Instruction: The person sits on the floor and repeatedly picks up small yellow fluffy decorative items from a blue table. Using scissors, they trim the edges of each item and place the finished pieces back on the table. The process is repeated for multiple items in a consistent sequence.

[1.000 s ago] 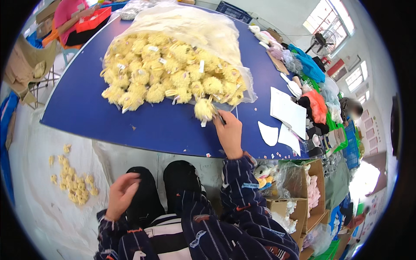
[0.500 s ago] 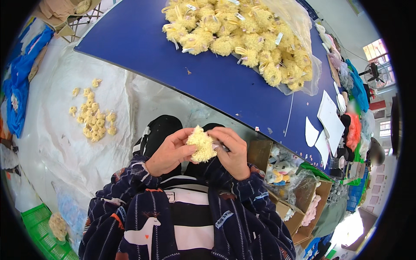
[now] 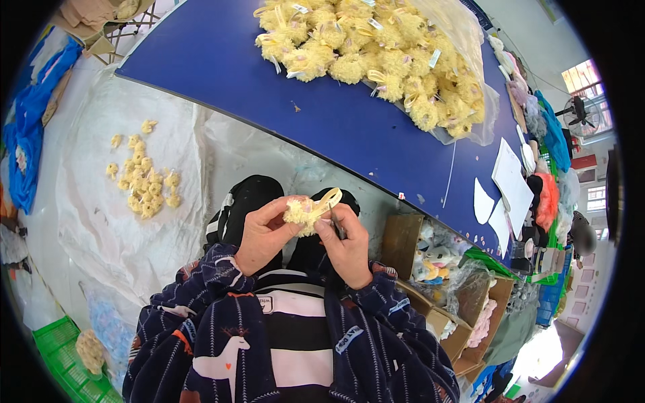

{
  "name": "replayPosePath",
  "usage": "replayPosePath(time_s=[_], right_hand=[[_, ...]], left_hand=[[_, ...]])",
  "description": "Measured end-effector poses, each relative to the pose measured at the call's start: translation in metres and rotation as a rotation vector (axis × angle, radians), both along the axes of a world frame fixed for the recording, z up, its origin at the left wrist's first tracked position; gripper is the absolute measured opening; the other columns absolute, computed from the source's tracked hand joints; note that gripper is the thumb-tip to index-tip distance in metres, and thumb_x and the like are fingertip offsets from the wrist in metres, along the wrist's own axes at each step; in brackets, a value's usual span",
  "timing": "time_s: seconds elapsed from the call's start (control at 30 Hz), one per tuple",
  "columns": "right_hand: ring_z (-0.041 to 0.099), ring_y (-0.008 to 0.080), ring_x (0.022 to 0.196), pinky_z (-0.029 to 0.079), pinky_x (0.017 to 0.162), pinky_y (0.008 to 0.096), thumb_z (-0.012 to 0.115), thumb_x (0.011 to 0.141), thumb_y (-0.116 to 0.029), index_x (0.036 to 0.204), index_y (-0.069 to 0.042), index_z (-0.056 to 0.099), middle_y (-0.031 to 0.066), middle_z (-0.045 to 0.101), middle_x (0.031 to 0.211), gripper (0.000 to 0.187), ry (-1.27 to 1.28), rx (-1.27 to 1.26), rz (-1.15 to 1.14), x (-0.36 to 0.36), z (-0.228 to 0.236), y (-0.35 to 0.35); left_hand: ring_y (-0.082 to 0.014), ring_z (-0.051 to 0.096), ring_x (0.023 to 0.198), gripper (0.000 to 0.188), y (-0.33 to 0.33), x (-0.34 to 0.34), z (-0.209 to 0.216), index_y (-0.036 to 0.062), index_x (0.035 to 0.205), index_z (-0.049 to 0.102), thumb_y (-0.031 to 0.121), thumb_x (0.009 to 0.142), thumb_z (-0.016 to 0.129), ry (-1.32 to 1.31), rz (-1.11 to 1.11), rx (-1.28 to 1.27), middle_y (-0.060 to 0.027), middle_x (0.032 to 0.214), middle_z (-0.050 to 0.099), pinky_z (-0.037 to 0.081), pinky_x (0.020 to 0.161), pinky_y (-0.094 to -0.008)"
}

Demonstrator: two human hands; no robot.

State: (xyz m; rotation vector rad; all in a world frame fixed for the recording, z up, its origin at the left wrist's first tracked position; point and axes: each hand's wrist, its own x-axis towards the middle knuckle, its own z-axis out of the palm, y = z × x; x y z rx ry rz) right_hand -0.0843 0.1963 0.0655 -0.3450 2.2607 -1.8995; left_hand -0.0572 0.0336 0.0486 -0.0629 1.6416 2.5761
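Above my lap my left hand (image 3: pixel 265 232) pinches a small, fluffy, pale yellow plush piece (image 3: pixel 301 213) between thumb and fingers. From its right end a pale ribbon loop (image 3: pixel 329 200) sticks up. My right hand (image 3: pixel 347 247) is closed beside the loop, thumb and fingertips against the plush's right end. A dark, slim tool (image 3: pixel 335 225) shows between those right fingers; most of it is hidden, so its exact kind is unclear. Beyond my hands, a big heap of similar yellow plush pieces (image 3: pixel 349 67), some with white tags and ribbon loops, lies on the blue table (image 3: pixel 269 107).
Several yellow plush pieces (image 3: pixel 142 180) lie on a white sheet (image 3: pixel 87 221) on the floor at left. Clear plastic (image 3: pixel 489 121) edges the table heap; paper sheets (image 3: pixel 510 176) lie at its right. Cardboard boxes (image 3: pixel 402 243) stand below the table, and a green crate (image 3: pixel 64 349) at lower left.
The plush piece has been turned and tilted, so its ribbon loop now shows. My right hand has moved slightly down and left, and the dark tool has come into view.
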Motion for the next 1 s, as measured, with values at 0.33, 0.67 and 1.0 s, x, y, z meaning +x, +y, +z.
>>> replayPosePath(time_s=[0.33,0.67,1.0], right_hand=[[0.041,0.0024,0.052,0.030,0.043,0.0188,0.063,0.088,-0.018,0.094,-0.002,0.056,-0.0017,0.051,0.071,0.019,-0.553,-0.430,0.074,-0.004,-0.011,0.007],[0.045,0.0023,0.065,0.039,0.058,0.0188,0.070,0.081,-0.012,0.097,0.000,0.059,-0.0013,0.056,0.077,0.023,-0.106,-0.024,0.039,0.006,-0.013,0.000],[0.045,0.0017,0.061,0.039,0.055,0.0183,0.064,0.085,-0.010,0.088,0.000,0.059,-0.0037,0.055,0.070,0.012,0.008,0.034,-0.044,0.013,-0.014,-0.007]], left_hand=[[-0.0122,0.053,0.106,0.042,-0.014,0.014,-0.003,-0.0041,0.127,0.044,-0.002,0.087,0.054,0.004,-0.171,0.005,-0.0068,0.116,0.056,0.043,0.092,-0.0272],[-0.0142,0.058,0.100,0.036,-0.009,0.014,-0.020,-0.0032,0.119,0.048,-0.005,0.084,0.056,0.074,0.086,0.004,-0.0095,0.110,0.059,0.047,0.087,-0.0274],[-0.0171,0.055,0.105,0.040,-0.007,0.012,-0.016,-0.0024,0.119,0.047,-0.006,0.080,0.052,0.057,0.068,0.167,-0.0091,0.117,0.055,0.044,0.093,-0.0308]])
